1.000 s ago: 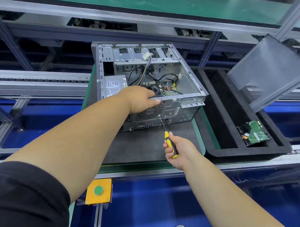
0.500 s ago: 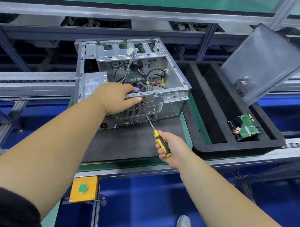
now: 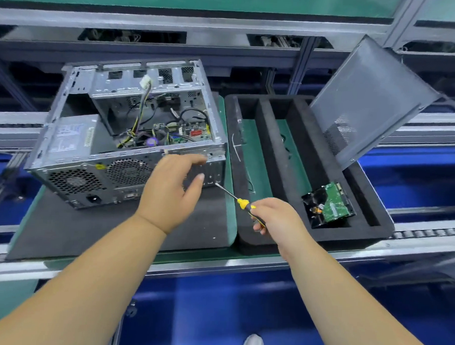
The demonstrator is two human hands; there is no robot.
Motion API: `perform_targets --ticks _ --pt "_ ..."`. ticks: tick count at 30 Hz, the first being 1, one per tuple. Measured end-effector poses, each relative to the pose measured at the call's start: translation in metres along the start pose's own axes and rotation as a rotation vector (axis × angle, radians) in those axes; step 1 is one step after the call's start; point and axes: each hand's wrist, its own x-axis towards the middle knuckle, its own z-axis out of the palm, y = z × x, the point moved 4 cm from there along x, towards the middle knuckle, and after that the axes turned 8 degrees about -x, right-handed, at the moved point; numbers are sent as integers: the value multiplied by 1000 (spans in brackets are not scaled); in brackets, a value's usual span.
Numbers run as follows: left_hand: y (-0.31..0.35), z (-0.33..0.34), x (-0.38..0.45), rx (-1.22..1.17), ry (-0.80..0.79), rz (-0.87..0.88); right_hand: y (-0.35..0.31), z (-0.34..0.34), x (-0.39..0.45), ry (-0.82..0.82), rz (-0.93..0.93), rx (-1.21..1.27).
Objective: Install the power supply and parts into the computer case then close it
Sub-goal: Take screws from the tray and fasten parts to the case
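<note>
One box, the power supply (image 3: 70,138), sits inside the open computer case (image 3: 135,133). Left hand (image 3: 169,193) is loose; right hand (image 3: 276,215) grasps the screwdriver (image 3: 236,198). Hard drive (image 3: 328,205) and side panel (image 3: 373,100) wait.

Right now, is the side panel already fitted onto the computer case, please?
No, the computer case is open with its boards and cables showing, while the side panel leans in the foam tray to its right.

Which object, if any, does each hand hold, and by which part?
The right hand grips the yellow-and-black-handled screwdriver by its handle. The left hand is open, holding nothing.
</note>
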Motion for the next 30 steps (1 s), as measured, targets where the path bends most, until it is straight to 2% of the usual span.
perform_targets --ticks 5,12,16,24,30 --pt "15 52 4 -103 -20 -89 24 -47 27 63 -74 11" --pt "7 112 2 -267 -20 -384 51 -91 64 140 -97 37" --pt "-3 137 -4 -247 -50 -506 56 -102 79 149 -116 -9" --pt "-7 167 -1 -109 -201 -407 54 -112 97 154 -232 -87" --pt "-14 183 7 -40 -213 -356 54 -105 109 86 -308 -174"
